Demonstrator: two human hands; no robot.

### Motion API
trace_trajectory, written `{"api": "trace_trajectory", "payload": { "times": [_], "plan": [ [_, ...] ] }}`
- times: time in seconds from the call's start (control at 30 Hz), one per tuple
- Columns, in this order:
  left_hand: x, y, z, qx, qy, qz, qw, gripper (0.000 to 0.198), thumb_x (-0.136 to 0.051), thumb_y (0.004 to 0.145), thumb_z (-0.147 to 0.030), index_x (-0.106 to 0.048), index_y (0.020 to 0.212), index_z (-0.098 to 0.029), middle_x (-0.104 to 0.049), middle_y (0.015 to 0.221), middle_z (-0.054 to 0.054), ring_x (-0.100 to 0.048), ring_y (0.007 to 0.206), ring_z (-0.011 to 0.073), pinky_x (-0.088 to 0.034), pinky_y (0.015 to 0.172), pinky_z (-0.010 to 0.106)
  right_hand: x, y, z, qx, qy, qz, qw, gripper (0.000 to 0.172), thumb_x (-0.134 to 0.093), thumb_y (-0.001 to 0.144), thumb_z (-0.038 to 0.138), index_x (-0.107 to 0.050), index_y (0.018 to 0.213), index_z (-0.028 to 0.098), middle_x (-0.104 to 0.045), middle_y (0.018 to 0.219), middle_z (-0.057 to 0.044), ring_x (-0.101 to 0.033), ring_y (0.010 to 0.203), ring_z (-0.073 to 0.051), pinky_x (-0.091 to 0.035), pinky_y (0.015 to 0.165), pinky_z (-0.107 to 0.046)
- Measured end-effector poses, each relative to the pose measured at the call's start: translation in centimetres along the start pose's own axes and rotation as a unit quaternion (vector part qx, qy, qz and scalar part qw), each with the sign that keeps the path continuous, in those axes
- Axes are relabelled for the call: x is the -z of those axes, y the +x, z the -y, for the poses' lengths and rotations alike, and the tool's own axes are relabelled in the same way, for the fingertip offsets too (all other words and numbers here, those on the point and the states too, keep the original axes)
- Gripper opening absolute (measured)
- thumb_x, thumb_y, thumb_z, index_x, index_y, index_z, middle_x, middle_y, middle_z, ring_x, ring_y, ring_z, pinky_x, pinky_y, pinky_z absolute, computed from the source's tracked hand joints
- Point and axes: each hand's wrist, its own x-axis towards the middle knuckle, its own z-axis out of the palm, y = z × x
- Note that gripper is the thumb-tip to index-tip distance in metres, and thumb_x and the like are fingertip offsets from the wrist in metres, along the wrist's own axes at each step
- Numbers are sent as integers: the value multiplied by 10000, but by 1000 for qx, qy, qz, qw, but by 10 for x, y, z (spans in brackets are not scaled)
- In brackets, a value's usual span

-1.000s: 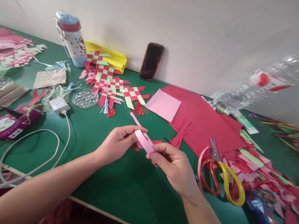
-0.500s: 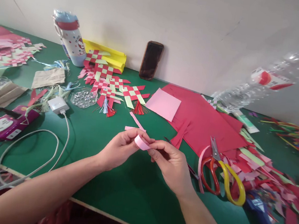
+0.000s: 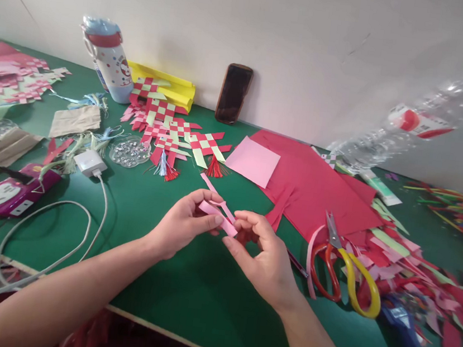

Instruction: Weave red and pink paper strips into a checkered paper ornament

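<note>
My left hand (image 3: 185, 221) pinches a folded pink paper strip (image 3: 209, 208) between thumb and fingers, above the green table. The strip's two ends point toward my right hand (image 3: 266, 256). That hand is close by with thumb and forefinger apart around the ends; whether a fingertip touches the paper I cannot tell. Behind my left fingers another narrow pink strip (image 3: 208, 182) shows, partly hidden. A pink paper square (image 3: 253, 161) lies beyond the hands on red paper sheets (image 3: 314, 184).
Scissors (image 3: 333, 253) and paper scraps (image 3: 409, 274) lie at right, near a clear plastic bottle (image 3: 420, 126). Woven paper fish (image 3: 207, 145) lie behind. A phone (image 3: 233, 95) leans on the wall. At left are a water bottle (image 3: 112, 60), a charger (image 3: 90, 163) and a purple power strip (image 3: 18, 189).
The strip's curled loop has become a flatter fold with its ends toward the right. My right thumb and fingers have parted from their pinch on it.
</note>
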Motion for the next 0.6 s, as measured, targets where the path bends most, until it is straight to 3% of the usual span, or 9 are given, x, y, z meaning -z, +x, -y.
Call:
{"api": "trace_trajectory", "payload": {
  "times": [0.2, 0.6],
  "plan": [
    [1, 0, -3, 1, -31, -15, 999, 348, -801, 787, -287, -598, 1034, -148, -666, 871, 15, -646, 753, 113, -547, 702, 231, 5, 3, 2, -38, 10, 37, 999, 196, -617, 888, 373, -652, 1003, 219, -682, 831, -9, -634, 723, -139, -536, 682, -242],
    [0, 1, -1, -14, -17, -12, 1000, 343, -794, 795, -281, -592, 1030, -136, -664, 835, 9, -642, 730, 103, -554, 703, 226, 3, 2, 1, -53, 21, 38, 998, 228, -571, 917, 406, -662, 854, 207, -617, 740, -2, -533, 612, -118, -453, 560, -214]
  ]
}}
